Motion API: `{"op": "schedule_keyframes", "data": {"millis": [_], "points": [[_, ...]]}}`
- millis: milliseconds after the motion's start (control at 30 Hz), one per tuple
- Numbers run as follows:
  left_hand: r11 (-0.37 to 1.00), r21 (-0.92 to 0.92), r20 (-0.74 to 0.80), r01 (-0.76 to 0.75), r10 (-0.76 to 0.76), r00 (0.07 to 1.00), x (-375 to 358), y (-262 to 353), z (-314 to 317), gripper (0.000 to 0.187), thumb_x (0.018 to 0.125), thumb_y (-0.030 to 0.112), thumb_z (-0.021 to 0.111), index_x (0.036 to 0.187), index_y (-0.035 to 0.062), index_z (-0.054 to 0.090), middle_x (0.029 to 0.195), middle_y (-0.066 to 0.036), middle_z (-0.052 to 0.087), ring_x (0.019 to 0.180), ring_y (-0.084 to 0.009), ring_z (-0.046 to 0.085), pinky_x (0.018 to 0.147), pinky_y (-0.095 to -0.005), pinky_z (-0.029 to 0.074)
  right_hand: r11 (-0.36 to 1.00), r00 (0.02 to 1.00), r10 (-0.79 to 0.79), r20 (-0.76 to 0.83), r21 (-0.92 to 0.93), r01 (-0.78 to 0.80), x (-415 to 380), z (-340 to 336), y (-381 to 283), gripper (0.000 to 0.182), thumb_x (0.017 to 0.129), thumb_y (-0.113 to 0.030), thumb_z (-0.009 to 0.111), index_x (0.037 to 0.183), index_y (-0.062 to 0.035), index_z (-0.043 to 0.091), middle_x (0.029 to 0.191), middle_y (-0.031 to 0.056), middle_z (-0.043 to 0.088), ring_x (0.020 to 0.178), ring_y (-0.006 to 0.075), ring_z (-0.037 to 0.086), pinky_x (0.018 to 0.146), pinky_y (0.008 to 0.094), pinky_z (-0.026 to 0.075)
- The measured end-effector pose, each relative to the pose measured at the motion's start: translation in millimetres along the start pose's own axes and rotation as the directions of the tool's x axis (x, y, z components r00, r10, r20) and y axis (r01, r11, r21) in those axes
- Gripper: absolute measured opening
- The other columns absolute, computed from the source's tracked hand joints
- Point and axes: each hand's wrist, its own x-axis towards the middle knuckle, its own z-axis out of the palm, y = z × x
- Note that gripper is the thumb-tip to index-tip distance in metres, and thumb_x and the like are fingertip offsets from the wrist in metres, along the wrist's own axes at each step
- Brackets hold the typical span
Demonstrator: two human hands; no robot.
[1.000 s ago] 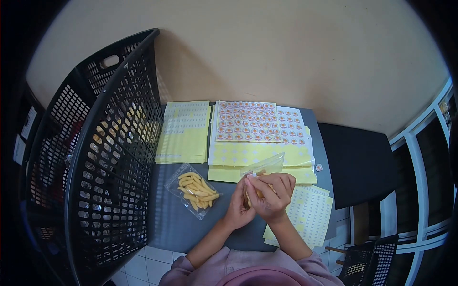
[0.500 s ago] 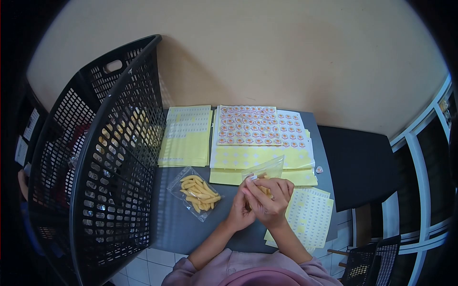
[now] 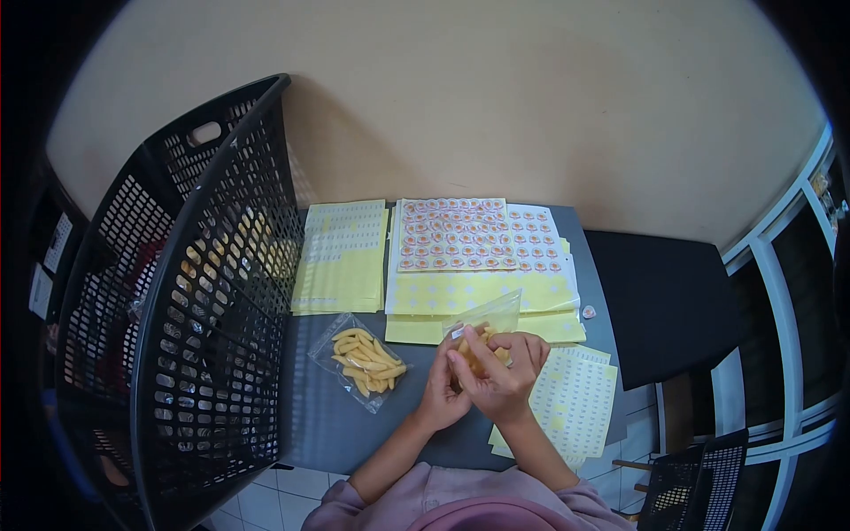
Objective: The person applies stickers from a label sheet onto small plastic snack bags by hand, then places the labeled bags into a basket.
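Both hands hold a clear plastic bag [image 3: 496, 311] with yellow snack pieces inside, over the front of the sticker sheets. My left hand [image 3: 443, 394] is closed on the bag's left side. My right hand [image 3: 506, 380] is closed on its right side, a finger beside a small white label [image 3: 458, 334] near the bag's upper left. Another clear bag of yellow sticks [image 3: 367, 361] lies flat on the grey table to the left of my hands. Small printed labels cover a yellow-backed sheet [image 3: 567, 398] by my right forearm.
A tall black basket [image 3: 212, 292] with bags inside stands at the left. Round orange-and-white stickers [image 3: 456, 234] and yellow sheets [image 3: 341, 265] lie at the back. One loose sticker [image 3: 589, 312] sits near the right edge. Beyond is a black surface [image 3: 655, 301].
My right fingers have shifted slightly at the small white label, which now shows against the bag's upper left. The view has moved a little.
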Motion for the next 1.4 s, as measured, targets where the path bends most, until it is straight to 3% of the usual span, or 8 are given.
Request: {"op": "schedule_keyframes", "data": {"millis": [167,267,467,667,733,867,1100,1400], "points": [[0.936,0.334,0.219,-0.11,0.036,0.975,8,11,-9,0.061,0.083,0.001,0.045,0.132,0.0056,0.009,0.127,-0.016,0.035,0.115,-0.021,0.038,0.093,-0.0307,0.033,0.987,0.998,-0.058,0.015,0.152,0.055,-5,-3,-2,0.027,0.06,-0.022,0.07,0.085,-0.0137,0.066,0.068,-0.0005,0.045,0.066,0.0165,0.042,0.065,0.0312,0.029],[0.951,-0.087,0.163,0.295,-0.279,0.946,8,13,-16,0.068,0.082,0.002,0.049,0.134,0.0059,0.006,0.124,-0.014,0.038,0.112,-0.0182,0.039,0.091,-0.0282,0.033,0.987,0.998,-0.008,-0.068,0.159,0.019,-20,-11,16,0.025,0.06,-0.018,0.07,0.084,-0.0145,0.065,0.069,-0.0024,0.045,0.066,0.0148,0.045,0.067,0.0303,0.03],[0.858,0.409,0.341,0.311,-0.46,0.82,9,9,-21,0.074,0.077,0.013,0.061,0.134,0.0074,0.013,0.123,-0.017,0.038,0.111,-0.022,0.04,0.089,-0.0309,0.036,0.964,0.967,0.243,-0.069,0.132,-0.233,-38,-28,63,0.016,0.055,-0.008,0.075,0.063,-0.0104,0.062,0.057,-0.0014,0.043,0.058,0.0146,0.044,0.064,0.0286,0.03],[0.641,0.762,0.075,0.092,-0.228,0.971,55,22,-18,0.046,0.07,0.015,0.065,0.11,0.005,0.046,0.103,-0.014,0.047,0.101,-0.0282,0.045,0.085,-0.0357,0.036,0.791,0.849,0.525,0.063,0.331,-0.514,-55,-27,88,0.011,0.067,-0.005,0.067,0.066,-0.001,0.057,0.07,0.0054,0.046,0.062,0.0165,0.044,0.06,0.0289,0.035],[0.365,0.925,0.191,-0.11,-0.194,0.962,73,10,-25,0.043,0.069,0.011,0.063,0.108,0.0065,0.048,0.101,-0.01,0.05,0.101,-0.0268,0.044,0.083,-0.0381,0.036,0.788,0.844,0.528,0.095,0.317,-0.528,-47,-26,82,0.01,0.068,-0.004,0.064,0.074,-0.0006,0.058,0.077,0.0072,0.046,0.066,0.017,0.045,0.061,0.0285,0.037],[0.348,0.929,0.216,-0.124,-0.242,0.946,92,-17,-36,0.032,0.069,0.006,0.061,0.1,0.0071,0.053,0.092,-0.006,0.054,0.094,-0.0228,0.049,0.079,-0.0352,0.038,0.803,0.86,0.46,0.222,0.308,-0.51,-46,-27,87,0.024,0.069,-0.002,0.062,0.094,-0.0032,0.058,0.091,0.0091,0.045,0.077,0.0178,0.048,0.067,0.0273,0.042],[0.623,0.78,-0.31,0.059,0.302,0.901,113,-35,-41,0.008,0.076,0.001,0.055,0.084,-0.0003,0.055,0.08,-0.011,0.056,0.075,-0.0256,0.056,0.067,-0.0307,0.044,0.886,0.764,0.374,0.526,0.042,-0.462,-48,-33,93,0.029,0.071,-0.016,0.061,0.098,-0.0052,0.056,0.105,0.012,0.048,0.099,0.028,0.045,0.084,0.0367,0.033],[0.619,0.777,-0.432,0.111,0.398,0.809,107,-59,-43,0.01,0.076,0.006,0.057,0.086,0.0026,0.056,0.081,-0.008,0.057,0.073,-0.0237,0.056,0.064,-0.0308,0.042,0.952,0.823,0.283,0.493,-0.039,-0.304,8,-5,133,0.034,0.069,-0.01,0.062,0.101,-0.0021,0.052,0.104,0.0136,0.051,0.1,0.0297,0.047,0.085,0.0372,0.038]]}}
